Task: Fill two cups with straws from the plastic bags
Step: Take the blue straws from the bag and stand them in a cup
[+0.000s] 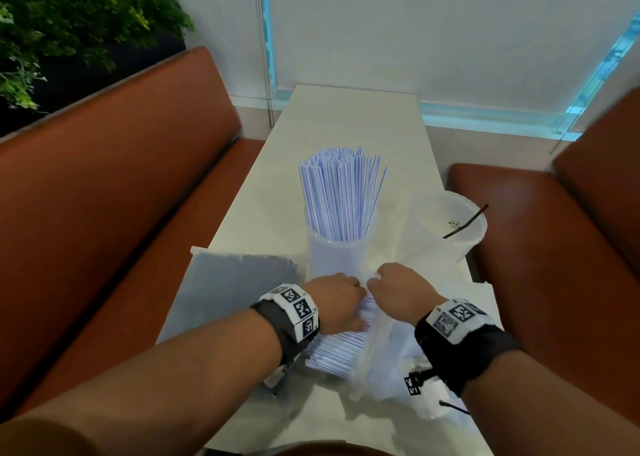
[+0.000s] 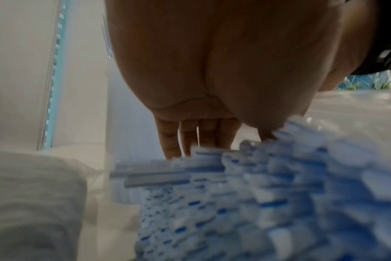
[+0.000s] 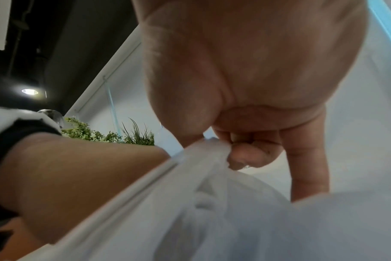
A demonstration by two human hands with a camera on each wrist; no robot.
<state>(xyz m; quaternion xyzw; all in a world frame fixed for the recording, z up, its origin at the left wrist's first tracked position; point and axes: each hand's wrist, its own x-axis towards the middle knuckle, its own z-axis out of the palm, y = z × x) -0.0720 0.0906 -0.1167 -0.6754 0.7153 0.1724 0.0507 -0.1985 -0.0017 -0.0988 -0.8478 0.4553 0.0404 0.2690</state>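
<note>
I am looking down at a narrow white table [image 1: 349, 116] sitting between two brown cushioned benches [image 1: 114, 164], with a pale wall behind it and a green plant [image 1: 69, 22] standing at the far left.

A clear cup [image 1: 337, 254] is standing upright in the middle of the table, holding a full bunch of white straws with blue stripes [image 1: 341, 192] that are fanning out above its rim. A second clear cup [image 1: 453, 227] is standing to the right near the table edge, holding a single black straw [image 1: 465, 221] that is leaning against its rim.

Just in front of the full cup, my left hand [image 1: 341, 301] is lying on a bundle of blue-striped straws [image 1: 341, 351] resting flat on the table. In the left wrist view, its fingers [image 2: 167, 139] are reaching straight down past the straw ends, and I cannot tell whether they are gripping the bundle.

My right hand [image 1: 398, 287] is curling shut beside the left one, pinching the edge of a clear plastic bag [image 1: 391, 362] between thumb and fingers [image 3: 241, 157].

Another plastic bag of dark straws [image 1: 242, 282] is lying flat at the left of the table.
</note>
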